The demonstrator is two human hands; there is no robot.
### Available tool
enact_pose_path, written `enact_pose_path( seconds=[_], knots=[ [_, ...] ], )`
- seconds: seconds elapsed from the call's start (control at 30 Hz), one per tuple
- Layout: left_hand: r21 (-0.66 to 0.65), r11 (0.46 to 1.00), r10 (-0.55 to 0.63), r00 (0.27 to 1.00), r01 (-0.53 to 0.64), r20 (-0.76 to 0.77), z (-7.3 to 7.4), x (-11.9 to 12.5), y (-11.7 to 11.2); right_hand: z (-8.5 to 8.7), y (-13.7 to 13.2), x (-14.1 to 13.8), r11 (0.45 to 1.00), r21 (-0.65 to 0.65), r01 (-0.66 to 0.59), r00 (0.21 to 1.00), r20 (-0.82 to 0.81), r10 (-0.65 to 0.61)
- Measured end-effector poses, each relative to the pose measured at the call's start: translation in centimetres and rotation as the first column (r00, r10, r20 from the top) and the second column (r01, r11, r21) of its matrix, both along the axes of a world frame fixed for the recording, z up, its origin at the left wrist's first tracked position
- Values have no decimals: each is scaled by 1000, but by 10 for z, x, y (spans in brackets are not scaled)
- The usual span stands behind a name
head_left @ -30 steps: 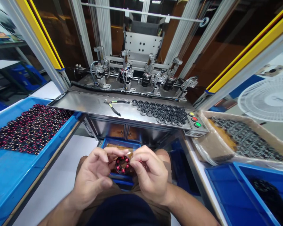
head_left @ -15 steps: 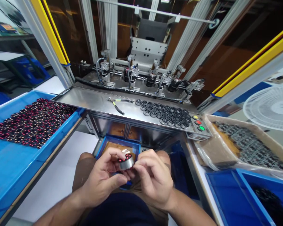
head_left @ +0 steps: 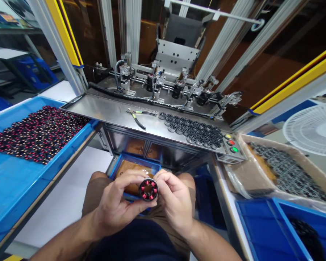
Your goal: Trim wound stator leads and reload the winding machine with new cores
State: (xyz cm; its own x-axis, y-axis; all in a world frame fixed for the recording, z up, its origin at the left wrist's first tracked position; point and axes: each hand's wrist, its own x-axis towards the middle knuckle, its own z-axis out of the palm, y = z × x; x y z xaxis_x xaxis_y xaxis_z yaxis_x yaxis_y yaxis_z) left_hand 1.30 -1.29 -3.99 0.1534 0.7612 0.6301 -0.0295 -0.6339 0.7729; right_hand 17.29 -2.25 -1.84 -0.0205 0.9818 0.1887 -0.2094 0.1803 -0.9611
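Both my hands meet over my lap around a small round motor stator with red windings and a black rim. My left hand grips it between thumb and fingers, its open face turned toward me. My right hand is closed with its fingertips pinching at the stator's right edge. A small blue bin with a brown lining sits just beyond my hands, under the machine shelf.
A blue tray at left holds several red-wound stators. The steel shelf carries pliers, black rings and coloured buttons. A cardboard box of dark parts, blue bins and a white fan are at right.
The stator was turned from edge-on, showing its metal side, to face-on in my fingers. My head moved, shifting the scene slightly.
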Motion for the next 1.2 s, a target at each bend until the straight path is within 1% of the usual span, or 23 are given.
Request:
enact_pose_path(
  seconds=[0.27,0.4,0.5,0.6,0.63,0.7,0.73,0.77,0.8,0.83,0.87,0.9,0.97,1.0,1.03,1.07,1.13,1.17,1.2],
  knots=[
    [-61,997,-54,998,56,32,1,0,-1,0,1,-1,998,69,11,1000,7,-11],
    [-16,996,-90,995,91,39,-3,-1,-1,2,1,0,998,60,17,1000,15,-18],
    [-2,995,-95,995,95,30,-4,0,-1,2,1,0,996,87,21,999,32,-24],
    [-37,993,-107,994,108,31,-3,0,-3,2,2,1,982,175,70,989,112,-91],
    [-60,991,-114,993,116,37,-2,0,-4,2,2,2,968,230,97,978,157,-135],
    [-129,979,-146,986,156,84,1,-1,-4,2,2,6,919,373,126,943,243,-228],
    [-178,963,-180,974,203,136,3,-1,-4,3,2,8,886,447,122,925,273,-265],
    [-231,935,-222,952,269,213,4,-2,-3,4,3,11,851,514,103,909,299,-291],
    [-282,894,-262,917,348,301,6,-2,-2,7,3,13,817,572,73,896,322,-306],
    [-334,838,-295,874,431,387,7,-1,0,9,3,16,784,619,38,883,347,-317],
    [-388,764,-325,827,515,458,8,0,2,12,3,19,755,655,1,866,377,-328],
    [-440,668,-362,779,600,513,8,1,3,15,3,21,729,684,-33,846,408,-343],
    [-518,443,-436,681,732,589,9,6,5,20,4,25,686,723,-85,798,462,-387],
    [-531,352,-458,637,771,620,8,8,5,22,4,26,672,733,-103,781,478,-402],
    [-530,306,-460,610,791,645,8,10,4,23,4,28,663,739,-123,774,489,-401],
    [-528,308,-443,611,791,656,8,11,3,24,4,29,653,742,-151,780,495,-383],
    [-544,391,-381,669,742,638,8,10,1,24,6,34,648,738,-188,807,493,-326],
    [-559,424,-359,699,712,618,9,9,0,24,7,37,654,733,-187,819,484,-308],
    [-573,443,-348,721,690,599,10,8,-1,24,8,40,666,726,-173,827,474,-302]
  ],
)
